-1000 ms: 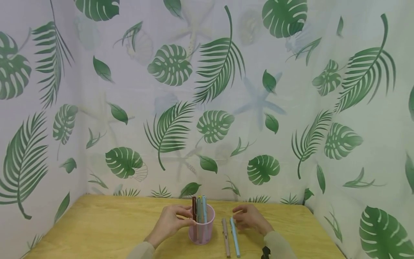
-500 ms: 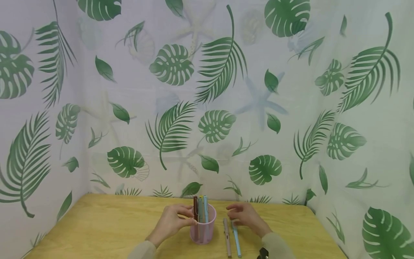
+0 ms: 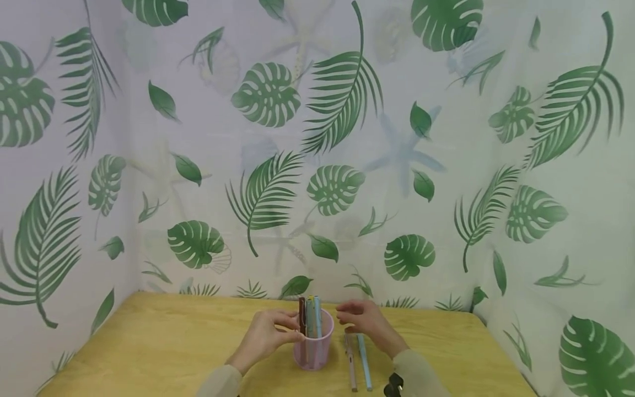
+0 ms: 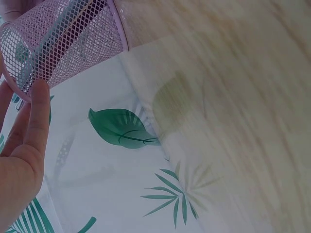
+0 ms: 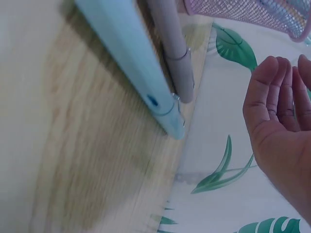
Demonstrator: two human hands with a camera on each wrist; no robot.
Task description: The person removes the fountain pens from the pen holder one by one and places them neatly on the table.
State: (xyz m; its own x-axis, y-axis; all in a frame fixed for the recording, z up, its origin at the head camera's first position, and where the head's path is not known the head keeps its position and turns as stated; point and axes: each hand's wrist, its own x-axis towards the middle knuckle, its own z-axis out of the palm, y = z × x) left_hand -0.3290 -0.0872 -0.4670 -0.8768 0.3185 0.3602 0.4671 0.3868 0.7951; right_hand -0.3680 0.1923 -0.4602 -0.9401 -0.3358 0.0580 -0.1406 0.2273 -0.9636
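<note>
A pink mesh pen cup [image 3: 324, 350] stands upright on the table with several pens in it, among them a dark brown pen [image 3: 301, 317] and a light blue one. My left hand [image 3: 264, 335] holds the cup's rim at its left side, thumb in front. To the right of the cup two pens lie side by side: a greyish-brown pen [image 3: 351, 366] and a light blue pen [image 5: 129, 53]. Above their far ends hovers my right hand [image 3: 371, 325], fingers loosely bent, with nothing in it. In the right wrist view its palm shows bare.
The wooden table [image 3: 173, 342] reaches back to a white curtain [image 3: 347, 237] printed with green leaves, which also hangs along both sides. A black object [image 3: 394, 384] sits at the right wrist by the sleeve.
My right hand has moved left, from beside the light blue pen to above the two loose pens, nearer the cup. The left hand stays at the cup. The head view has shifted slightly.
</note>
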